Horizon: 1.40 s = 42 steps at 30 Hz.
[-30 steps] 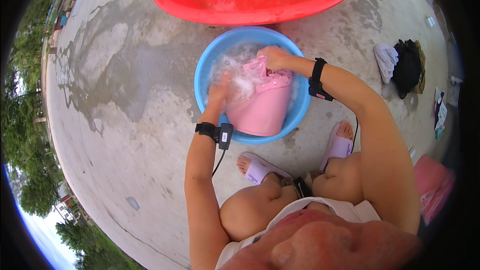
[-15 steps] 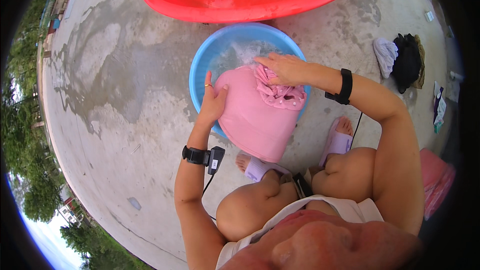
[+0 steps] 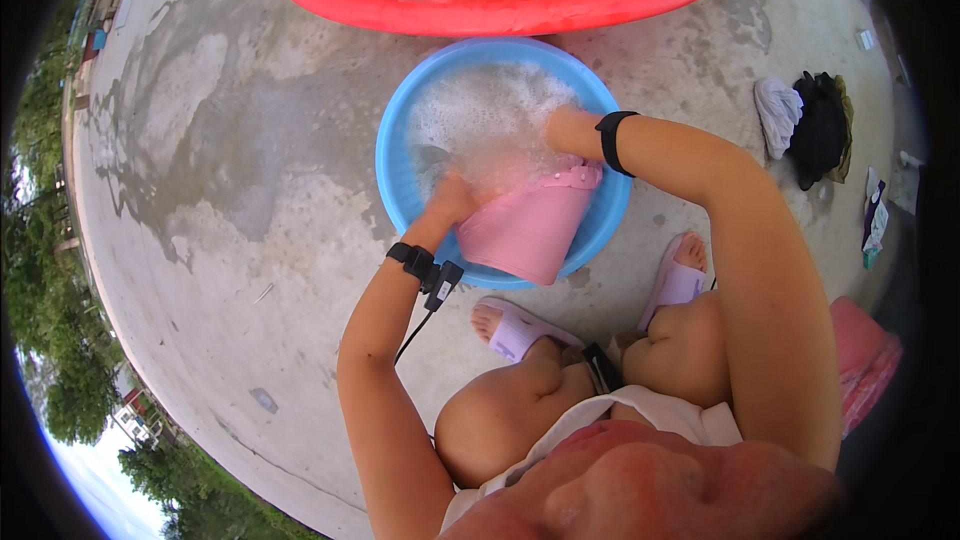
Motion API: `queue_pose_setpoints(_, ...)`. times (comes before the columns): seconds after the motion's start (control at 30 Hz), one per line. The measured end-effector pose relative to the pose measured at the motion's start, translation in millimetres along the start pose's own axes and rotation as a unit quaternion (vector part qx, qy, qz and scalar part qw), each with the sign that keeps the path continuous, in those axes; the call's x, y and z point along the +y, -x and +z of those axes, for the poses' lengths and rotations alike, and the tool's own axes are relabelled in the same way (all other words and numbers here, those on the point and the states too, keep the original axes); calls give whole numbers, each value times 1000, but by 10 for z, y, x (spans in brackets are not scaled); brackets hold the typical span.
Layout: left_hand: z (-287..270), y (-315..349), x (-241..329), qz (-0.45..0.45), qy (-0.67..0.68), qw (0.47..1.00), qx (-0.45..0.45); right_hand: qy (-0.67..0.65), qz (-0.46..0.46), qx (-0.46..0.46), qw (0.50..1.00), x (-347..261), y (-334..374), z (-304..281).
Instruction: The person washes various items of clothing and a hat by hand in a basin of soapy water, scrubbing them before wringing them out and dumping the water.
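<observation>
A round blue basin (image 3: 393,190) of foamy water (image 3: 490,100) stands before me. A smooth pink board (image 3: 530,230), like a washboard, leans over the basin's near side with its far end under the foam. My left hand (image 3: 452,202) is beside the board's left edge, its fingers hidden in the water. My right hand (image 3: 570,130) is sunk into the suds at the right, so its fingers do not show either. A bit of pink cloth (image 3: 585,176) with pale dots shows at the board's right edge, below my right hand; the rest of it is hidden.
Beyond the basin is a large red tub (image 3: 500,15). On the concrete at the right lie a grey cloth (image 3: 778,115), a black cloth (image 3: 818,130) and a small packet (image 3: 875,220). My feet in lilac slippers (image 3: 515,332) are close to the basin's near side.
Both hands have gone down into the water, taking the pink cloth with them. The pink board has sunk lower and farther in. Foam now spreads over the water.
</observation>
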<state>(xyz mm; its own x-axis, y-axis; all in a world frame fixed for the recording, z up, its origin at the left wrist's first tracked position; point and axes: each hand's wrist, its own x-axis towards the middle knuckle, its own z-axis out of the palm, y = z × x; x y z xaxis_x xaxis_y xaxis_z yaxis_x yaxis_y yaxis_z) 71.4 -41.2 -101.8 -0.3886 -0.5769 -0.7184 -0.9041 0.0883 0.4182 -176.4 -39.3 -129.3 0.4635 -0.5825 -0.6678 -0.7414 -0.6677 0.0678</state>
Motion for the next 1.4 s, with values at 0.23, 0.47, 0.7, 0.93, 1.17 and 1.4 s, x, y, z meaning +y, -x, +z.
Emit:
queue_pose_setpoints(0.23, -83, -41, -4, 18, -54, 998, 21, -449, 87, 86, 885, 262, 232, -415)
queue_pose_setpoints(0.47, -604, 856, 988, -27, 512, 855, -83, -643, 1, 369, 672, 301, 1060, -1117)
queue_pose_setpoints(0.7, -553, 1134, 1483, 143, 763, 609, -160, -630, -13, 478, 612, -347, 1613, -1640)
queue_pose_setpoints(0.93, -313, 759, 1015, 128, 776, 617, 30, -608, -62, 515, 601, -871, 1472, -1527)
queue_pose_setpoints(1.17, -97, 766, 1057, 87, 747, 639, 160, -521, -10, 537, 664, -666, 1237, -1356)
queue_pose_setpoints(1.4, 23, 670, 916, 21, 590, 751, 295, -703, -32, 247, 666, -74, 1067, -1146)
